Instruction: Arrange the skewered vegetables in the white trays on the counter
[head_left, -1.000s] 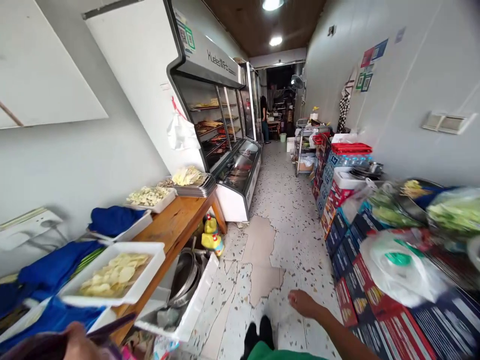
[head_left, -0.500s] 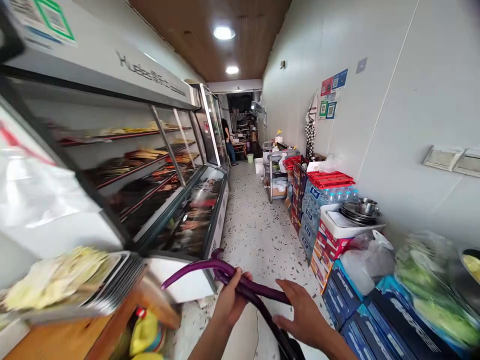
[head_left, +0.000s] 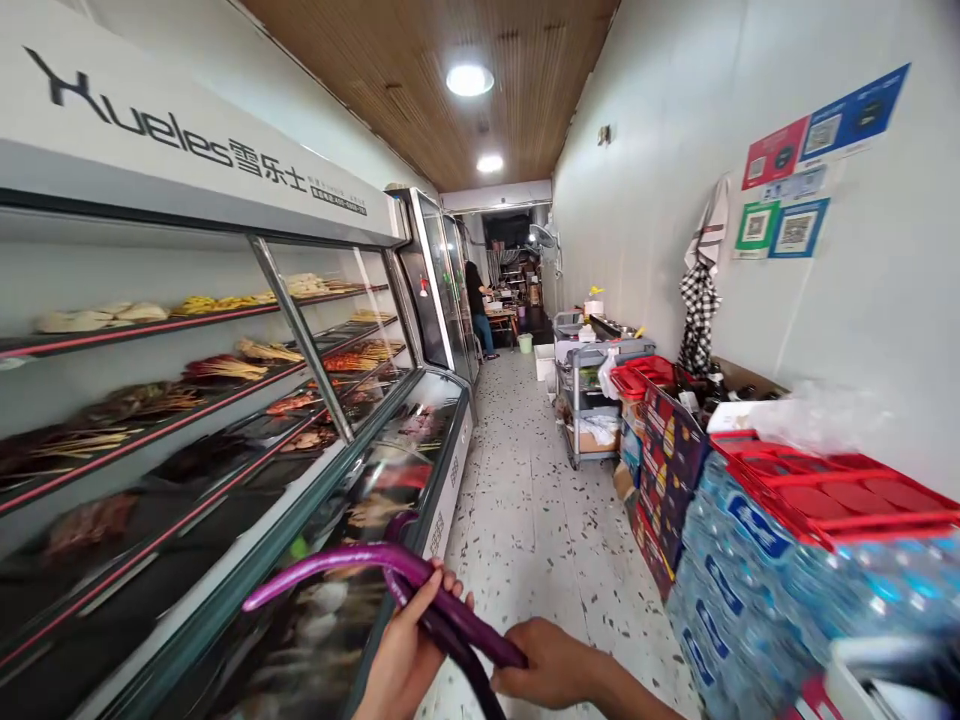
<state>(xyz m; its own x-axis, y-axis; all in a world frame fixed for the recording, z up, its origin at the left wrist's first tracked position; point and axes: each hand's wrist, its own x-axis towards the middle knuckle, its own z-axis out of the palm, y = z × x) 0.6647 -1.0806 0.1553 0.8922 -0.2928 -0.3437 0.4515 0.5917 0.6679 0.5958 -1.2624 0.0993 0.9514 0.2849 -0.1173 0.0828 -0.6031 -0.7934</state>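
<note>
Several long, thin purple eggplants point(head_left: 330, 568) lie across the lower middle of the head view, some curved and crossing one another. My left hand point(head_left: 405, 638) is closed around the bundle near its middle, thumb on top. On the right, my right hand point(head_left: 551, 662) has its fingers closed round the end of one eggplant. A darker eggplant point(head_left: 466, 672) hangs down between the two hands, its lower end cut off by the frame. Below and beyond the eggplants' left tips is the glass-topped display fridge point(head_left: 450, 480).
Shelves of skewers point(head_left: 225, 368) line the left side. On the right stand packs of bottled water point(head_left: 750, 590) with red trays point(head_left: 840, 485), cartons point(head_left: 664, 470) and a grey trolley point(head_left: 576, 400). The speckled floor point(head_left: 517, 500) leads back to a person point(head_left: 480, 305).
I have moved forward along the aisle, past the metal trays and the stacked blue boxes. My right hand has closed from loosely spread fingers onto an eggplant's end.
</note>
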